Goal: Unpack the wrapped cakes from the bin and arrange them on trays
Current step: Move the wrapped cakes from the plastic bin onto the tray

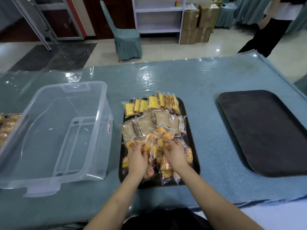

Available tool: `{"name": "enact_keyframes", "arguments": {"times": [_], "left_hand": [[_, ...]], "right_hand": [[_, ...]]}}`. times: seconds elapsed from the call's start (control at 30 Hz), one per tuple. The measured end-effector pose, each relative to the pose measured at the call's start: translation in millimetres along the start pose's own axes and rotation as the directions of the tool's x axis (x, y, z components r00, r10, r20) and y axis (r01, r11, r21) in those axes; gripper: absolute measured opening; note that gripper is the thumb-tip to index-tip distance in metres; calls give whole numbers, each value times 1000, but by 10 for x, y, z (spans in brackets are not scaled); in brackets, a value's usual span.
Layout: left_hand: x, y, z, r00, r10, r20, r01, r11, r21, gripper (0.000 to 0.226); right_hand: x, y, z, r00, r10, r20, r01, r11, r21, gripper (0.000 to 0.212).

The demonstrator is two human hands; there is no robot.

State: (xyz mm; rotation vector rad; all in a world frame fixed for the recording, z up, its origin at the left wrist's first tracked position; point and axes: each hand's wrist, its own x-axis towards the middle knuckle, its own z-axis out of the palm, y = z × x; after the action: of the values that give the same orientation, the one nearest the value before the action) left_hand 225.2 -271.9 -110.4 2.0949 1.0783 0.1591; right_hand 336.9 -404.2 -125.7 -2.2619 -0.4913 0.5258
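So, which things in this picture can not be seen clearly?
- Print on the round cake wrappers: too small, blurred.
- Cakes under the left hand and right hand: covered by the hands.
- Third tray of cakes: cut by the left edge, seen through the clear bin.
- Empty tray: cut by the right edge.
- Standing person: cut by the top edge.

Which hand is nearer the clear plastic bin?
Left. The left hand works the round cakes on the tray's bin side; the right hand is farther from the clear bin.
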Motion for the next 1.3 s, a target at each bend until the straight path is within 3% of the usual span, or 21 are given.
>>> {"name": "enact_keyframes", "arguments": {"times": [0.17, 0.37, 0.6, 0.8, 1.07, 1.3], "left_hand": [[72, -133, -10, 996, -65, 59, 69, 994, -81, 45], [125, -288, -80, 993, -90, 76, 100, 985, -142, 29], [93, -383, -127, 991, -72, 111, 88, 986, -143, 27], [51, -488, -204, 987, -69, 146, 95, 978, -183, 36], [106, -418, -318, 994, -10, 109, 25, 990, -140, 36], [63, -405, -350, 988, 16, 154, 10, 986, -168, 33]], "right_hand": [[0, -70, -79, 995, 15, 98, -14, 1000, -2, 46], [-85, -111, -30, 988, 66, 142, -66, 998, -7, 77], [-136, -204, 132, 996, 56, 72, -43, 983, -179, 91], [-198, -207, 313, 992, 52, 117, -13, 950, -313, 111], [-256, -190, 378, 996, 29, 87, 13, 896, -445, 111], [-373, -228, 410, 998, 39, 56, -13, 913, -409, 107]]}}
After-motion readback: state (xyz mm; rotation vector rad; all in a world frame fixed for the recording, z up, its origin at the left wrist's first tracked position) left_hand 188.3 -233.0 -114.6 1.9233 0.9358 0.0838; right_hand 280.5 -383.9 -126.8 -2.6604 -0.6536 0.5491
